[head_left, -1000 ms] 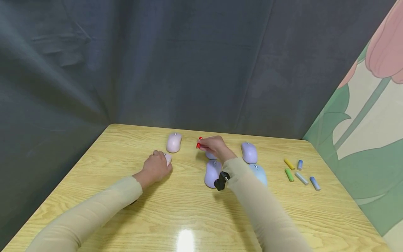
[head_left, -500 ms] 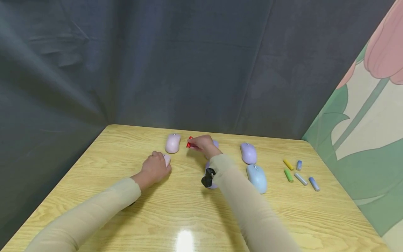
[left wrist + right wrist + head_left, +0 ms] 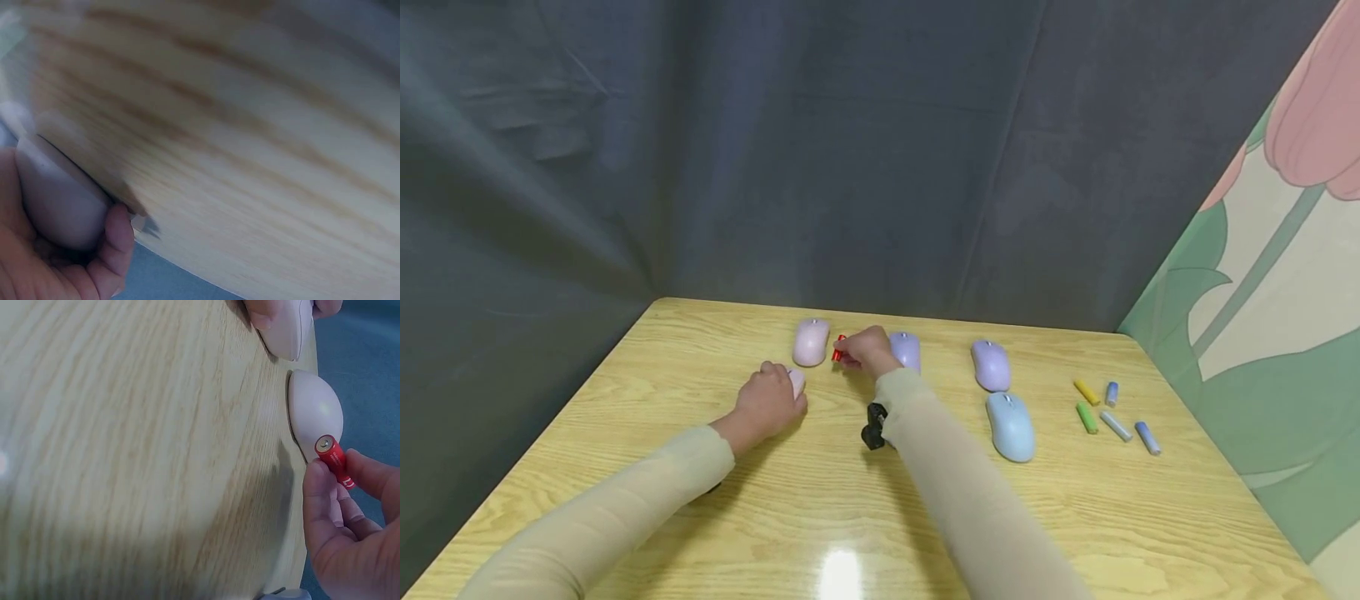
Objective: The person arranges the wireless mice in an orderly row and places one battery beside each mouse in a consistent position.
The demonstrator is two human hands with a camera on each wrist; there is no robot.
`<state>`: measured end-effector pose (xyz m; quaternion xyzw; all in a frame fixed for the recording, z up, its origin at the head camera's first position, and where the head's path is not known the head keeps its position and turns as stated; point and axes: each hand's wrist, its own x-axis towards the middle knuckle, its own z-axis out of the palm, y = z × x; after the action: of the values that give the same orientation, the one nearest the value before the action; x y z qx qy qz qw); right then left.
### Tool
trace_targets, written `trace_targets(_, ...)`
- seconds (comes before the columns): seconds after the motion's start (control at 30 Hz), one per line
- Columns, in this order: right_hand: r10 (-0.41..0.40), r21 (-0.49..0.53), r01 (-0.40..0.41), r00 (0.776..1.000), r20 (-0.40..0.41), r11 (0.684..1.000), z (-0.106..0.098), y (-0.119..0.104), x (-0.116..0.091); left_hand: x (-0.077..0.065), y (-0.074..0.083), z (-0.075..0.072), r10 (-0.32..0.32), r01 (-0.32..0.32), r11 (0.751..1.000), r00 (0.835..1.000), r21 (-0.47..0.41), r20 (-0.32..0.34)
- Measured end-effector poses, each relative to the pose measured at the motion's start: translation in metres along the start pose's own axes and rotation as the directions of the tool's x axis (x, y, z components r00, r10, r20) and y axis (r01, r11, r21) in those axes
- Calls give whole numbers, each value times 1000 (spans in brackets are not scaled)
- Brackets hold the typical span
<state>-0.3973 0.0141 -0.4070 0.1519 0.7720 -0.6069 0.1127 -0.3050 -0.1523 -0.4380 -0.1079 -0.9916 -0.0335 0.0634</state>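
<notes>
Wood-grain table (image 3: 775, 517), dark curtain (image 3: 850, 167) behind, flowered backdrop (image 3: 1277, 358), left hand (image 3: 770, 398) gripping pink mouse (image 3: 62, 194), right hand (image 3: 863, 348) pinching red battery (image 3: 335, 461)

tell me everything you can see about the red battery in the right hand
The red battery is a small, glossy cylinder with pale markings on its side, too small to read. A metal-looking end with a raised nub faces the right wrist camera. It is pinched between the thumb and fingers of the right hand, tilted, and appears to be lifted off the table. In the head view it shows just right of the farther pale pink mouse; I can't tell whether they touch.
</notes>
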Motion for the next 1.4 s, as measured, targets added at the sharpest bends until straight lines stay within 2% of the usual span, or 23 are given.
trace_targets(0.23, -2, -73, 0, 1000, -26, 997, 4, 0, 3, -1, 1, -1, -6, 6, 1000, 1000, 6, -21)
trace_targets(0.4, -39, -157, 28, 997, -68, 987, 8, 2, 0, 0, 0, 1, -8, 7, 1000, 1000, -15, -4)
trace_targets(0.57, -104, -270, 72, 989, -106, 960, 13, 7, -1, 1, -1, 2, -10, 10, 1000, 1000, -27, 3)
trace_targets(0.83, -202, -435, 112, 965, -168, 893, 16, 12, -3, 1, -2, 3, 19, -19, 1000, 1000, -1, -9)
trace_targets(0.93, -216, -450, 121, 962, -166, 885, 16, 12, -3, 1, -2, 3, 13, -13, 1000, 1000, -3, -11)
trace_targets(1.2, -227, -440, 135, 960, -165, 888, 16, 11, -3, 2, 0, -1, 15, -15, 1000, 1000, -3, -24)
trace_targets(1.4, -242, -466, 135, 954, -176, 874, 16, 13, -2, 0, 1, -1, 5, -5, 1000, 1000, -16, -12)
